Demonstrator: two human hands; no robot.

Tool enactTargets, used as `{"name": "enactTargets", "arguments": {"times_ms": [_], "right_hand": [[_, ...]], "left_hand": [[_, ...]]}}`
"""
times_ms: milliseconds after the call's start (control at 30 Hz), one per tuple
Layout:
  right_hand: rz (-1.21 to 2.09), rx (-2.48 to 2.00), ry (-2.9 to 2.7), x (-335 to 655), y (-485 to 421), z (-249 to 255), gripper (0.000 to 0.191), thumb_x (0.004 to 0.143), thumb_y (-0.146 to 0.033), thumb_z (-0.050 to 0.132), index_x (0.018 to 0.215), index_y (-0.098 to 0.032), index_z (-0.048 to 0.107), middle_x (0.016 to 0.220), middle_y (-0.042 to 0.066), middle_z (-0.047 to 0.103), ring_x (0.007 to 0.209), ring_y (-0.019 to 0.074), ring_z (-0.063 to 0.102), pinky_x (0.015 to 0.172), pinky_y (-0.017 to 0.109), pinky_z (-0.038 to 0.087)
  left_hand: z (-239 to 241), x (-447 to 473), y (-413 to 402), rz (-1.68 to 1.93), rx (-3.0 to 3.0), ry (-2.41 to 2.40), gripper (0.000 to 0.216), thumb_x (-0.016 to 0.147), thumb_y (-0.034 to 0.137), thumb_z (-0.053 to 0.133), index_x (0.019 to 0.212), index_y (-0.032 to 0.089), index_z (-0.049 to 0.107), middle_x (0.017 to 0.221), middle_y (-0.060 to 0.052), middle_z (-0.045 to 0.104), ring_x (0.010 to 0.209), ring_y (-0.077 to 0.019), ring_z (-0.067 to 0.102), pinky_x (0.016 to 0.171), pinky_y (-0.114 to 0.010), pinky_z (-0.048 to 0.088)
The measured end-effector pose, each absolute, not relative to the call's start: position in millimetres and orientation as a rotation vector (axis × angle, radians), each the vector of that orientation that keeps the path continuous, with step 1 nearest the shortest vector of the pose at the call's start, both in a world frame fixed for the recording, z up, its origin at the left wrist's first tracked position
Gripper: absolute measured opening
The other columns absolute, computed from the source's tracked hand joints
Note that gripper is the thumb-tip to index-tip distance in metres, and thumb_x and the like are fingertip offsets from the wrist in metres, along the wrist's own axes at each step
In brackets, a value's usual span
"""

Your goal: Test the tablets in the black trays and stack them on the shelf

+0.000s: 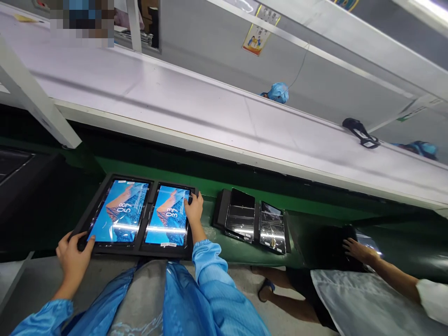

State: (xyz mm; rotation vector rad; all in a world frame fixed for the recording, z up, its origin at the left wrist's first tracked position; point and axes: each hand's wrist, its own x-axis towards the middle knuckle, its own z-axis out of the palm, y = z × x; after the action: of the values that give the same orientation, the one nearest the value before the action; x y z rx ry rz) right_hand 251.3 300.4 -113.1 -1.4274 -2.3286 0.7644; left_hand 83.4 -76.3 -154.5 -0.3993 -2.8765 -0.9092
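Left grip (pixel 73 254) seemingly clasps tray (pixel 115 177) corner, right grip (pixel 194 210) opposite.

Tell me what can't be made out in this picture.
Head view only:
- Near-left tray corner: covered by the left hand.
- Grip of the right hand on the right tablet: unclear, fingertips curl out of sight.
- Small print on that tablet: too small.
- Wall poster: too small to read.
- The patch at top left: blurred.
- The dark thing under a co-worker's hand: too dark, partly behind a silver sheet.
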Motion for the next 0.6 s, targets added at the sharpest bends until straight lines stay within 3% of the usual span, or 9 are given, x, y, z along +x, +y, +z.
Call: {"name": "enactTargets", "arguments": {"times_ms": [200, 333, 433, 600], "right_hand": [[0.649, -1.287, -2.269, 252, 299, -115, 0.045, 0.090, -0.031, 0.055, 0.129, -0.010, 0.061, 0.151, 0.020, 0.041, 0.141, 0.0314, 0.036, 0.114, 0.045, 0.037], [0.528, -1.110, -2.305, 260, 287, -112, 0.041, 0.095, -0.030, 0.044, 0.120, -0.008, 0.068, 0.149, 0.018, 0.046, 0.142, 0.0309, 0.033, 0.116, 0.047, 0.034], [0.508, -1.058, -2.396, 266, 264, -112, 0.041, 0.097, -0.030, 0.040, 0.120, -0.010, 0.069, 0.153, 0.015, 0.043, 0.146, 0.0316, 0.027, 0.118, 0.051, 0.030], [0.611, -1.028, -2.633, 257, 200, -103, 0.044, 0.097, -0.035, 0.046, 0.136, -0.018, 0.060, 0.160, 0.012, 0.031, 0.152, 0.0396, 0.009, 0.116, 0.070, 0.014]], "left_hand": [[-155, 80, -75, -0.867, -0.463, -2.867, 0.055, 0.085, 0.058, 0.041, 0.103, 0.012, 0.065, 0.128, -0.022, 0.051, 0.129, -0.0365, 0.045, 0.109, -0.053, 0.037], [-146, 86, -74, -0.822, -0.483, -2.846, 0.059, 0.093, 0.053, 0.036, 0.117, 0.007, 0.065, 0.135, -0.025, 0.047, 0.132, -0.0374, 0.041, 0.110, -0.053, 0.034], [-131, 94, -63, -0.769, -0.631, -2.762, 0.053, 0.098, 0.046, 0.034, 0.124, 0.012, 0.065, 0.145, -0.021, 0.042, 0.142, -0.0355, 0.031, 0.116, -0.054, 0.025], [-113, 103, -1, -0.748, -1.389, -2.712, 0.044, 0.099, 0.041, 0.038, 0.129, 0.026, 0.067, 0.155, -0.013, 0.039, 0.148, -0.0342, 0.023, 0.117, -0.058, 0.024]]}}
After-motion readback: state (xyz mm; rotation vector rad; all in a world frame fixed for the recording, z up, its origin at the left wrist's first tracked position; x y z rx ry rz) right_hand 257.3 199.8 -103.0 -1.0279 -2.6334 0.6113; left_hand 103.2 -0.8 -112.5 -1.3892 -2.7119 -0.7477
